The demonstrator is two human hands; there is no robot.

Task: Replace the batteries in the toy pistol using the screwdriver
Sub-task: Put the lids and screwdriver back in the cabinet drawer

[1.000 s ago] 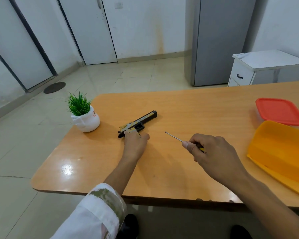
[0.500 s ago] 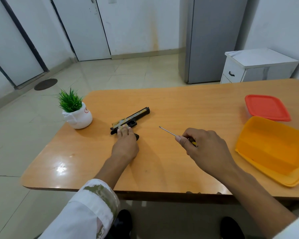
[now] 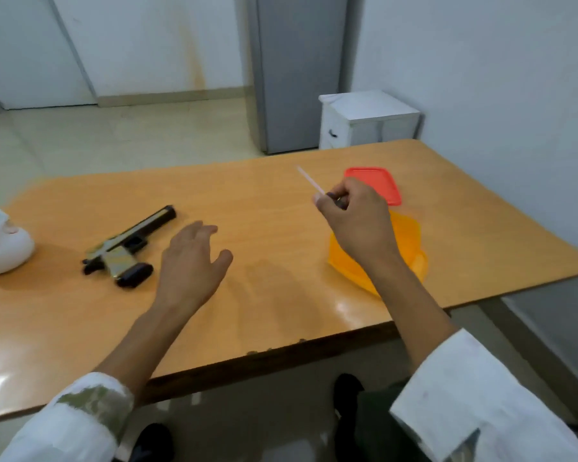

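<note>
The toy pistol [image 3: 127,248], black and gold, lies flat on the orange wooden table [image 3: 264,201] at the left, barrel pointing away to the right. My left hand [image 3: 194,261] hovers just right of the pistol with fingers spread, touching nothing. My right hand [image 3: 354,218] is raised above the table's right half, fingers closed on the screwdriver [image 3: 309,180], whose thin metal shaft points up and to the left. The handle is mostly hidden in my fist.
An orange plastic container [image 3: 411,248] sits under my right hand, with a red lid [image 3: 381,181] beyond it. A white pot with a green plant [image 3: 0,241] stands at the left edge. A white cabinet [image 3: 364,121] and grey fridge [image 3: 297,68] stand behind the table.
My left hand has let go of the pistol and moved right of it. My right hand has lifted with the screwdriver towards the containers. The camera has swung to the right.
</note>
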